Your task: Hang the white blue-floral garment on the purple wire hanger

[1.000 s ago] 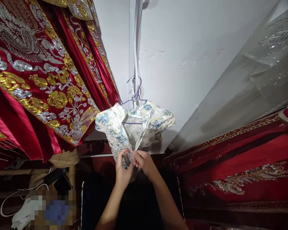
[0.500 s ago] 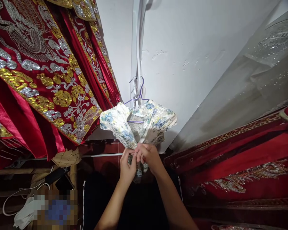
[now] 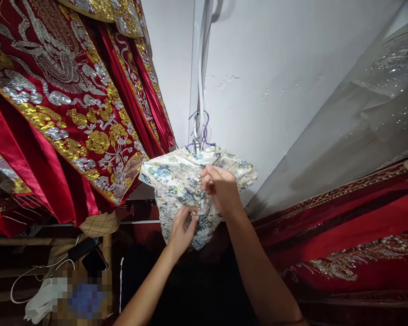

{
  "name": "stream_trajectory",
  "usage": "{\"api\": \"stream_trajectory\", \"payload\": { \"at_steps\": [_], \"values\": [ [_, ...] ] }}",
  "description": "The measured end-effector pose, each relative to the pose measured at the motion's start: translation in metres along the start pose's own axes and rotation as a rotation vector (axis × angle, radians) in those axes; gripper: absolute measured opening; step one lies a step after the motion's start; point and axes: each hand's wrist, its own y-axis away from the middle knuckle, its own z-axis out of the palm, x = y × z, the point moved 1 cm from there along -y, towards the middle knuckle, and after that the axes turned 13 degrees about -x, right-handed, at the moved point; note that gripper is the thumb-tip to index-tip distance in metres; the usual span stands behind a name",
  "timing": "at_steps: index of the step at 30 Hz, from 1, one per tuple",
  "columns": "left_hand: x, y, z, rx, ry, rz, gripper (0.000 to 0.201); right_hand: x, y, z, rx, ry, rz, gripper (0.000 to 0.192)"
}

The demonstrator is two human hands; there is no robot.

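One purple hanger (image 3: 208, 120) bears one floral garment (image 3: 177, 185). Of two hands below the hanger, the left hand (image 3: 182, 231) pinches the garment; the right hand (image 3: 224, 188), higher, has fingertips together.

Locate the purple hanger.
Just above centre in the head view: the purple hanger is at the white strap, reaching down into the floral top above the right hand.

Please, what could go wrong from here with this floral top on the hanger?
The purple hanger hangs by a thin hook, so a hard downward pull might tilt or unhook it.

The right hand is near the collar and the left hand lower on the front; uneven pulling could crease the floral top.

One sleeve appears close to the sequined red cloth, so it might snag there.
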Motion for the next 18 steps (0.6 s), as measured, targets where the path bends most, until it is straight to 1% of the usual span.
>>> {"api": "stream_trajectory", "payload": {
  "at_steps": [3,5,6,9,11,12,13,14,15,17,18],
  "values": [
    [0.035,-0.026,-0.021,0.133,0.017,0.084,0.039,0.003,0.008,0.004,0.002,0.016,-0.024,0.033],
    [0.059,-0.050,-0.038,0.191,-0.056,0.177,0.042,-0.002,0.010,0.006,-0.023,0.045,-0.055,0.031],
    [0.069,-0.063,-0.046,0.191,-0.109,0.237,0.040,-0.006,0.010,0.007,-0.040,0.070,-0.071,0.031],
    [0.092,-0.094,-0.061,0.114,-0.269,0.374,0.024,-0.010,0.008,0.007,-0.059,0.174,-0.107,0.030],
    [0.102,-0.105,-0.066,0.080,-0.360,0.419,0.017,-0.003,0.004,0.002,-0.036,0.247,-0.111,0.029],
    [0.105,-0.108,-0.069,0.091,-0.395,0.432,0.016,0.004,0.002,-0.001,-0.023,0.279,-0.096,0.029],
    [0.107,-0.109,-0.072,0.126,-0.418,0.438,0.016,0.013,0.000,-0.004,-0.015,0.309,-0.075,0.030],
    [0.107,-0.109,-0.078,0.190,-0.420,0.435,0.016,0.023,-0.001,-0.008,-0.015,0.342,-0.050,0.031],
    [0.104,-0.109,-0.085,0.278,-0.391,0.422,0.016,0.034,-0.001,-0.011,-0.023,0.378,-0.023,0.032],
    [0.090,-0.108,-0.107,0.501,-0.226,0.381,0.016,0.054,0.004,-0.015,-0.039,0.435,0.027,0.034],
    [0.078,-0.107,-0.120,0.602,-0.084,0.350,0.017,0.063,0.009,-0.016,-0.050,0.444,0.045,0.035]
  ]
}}
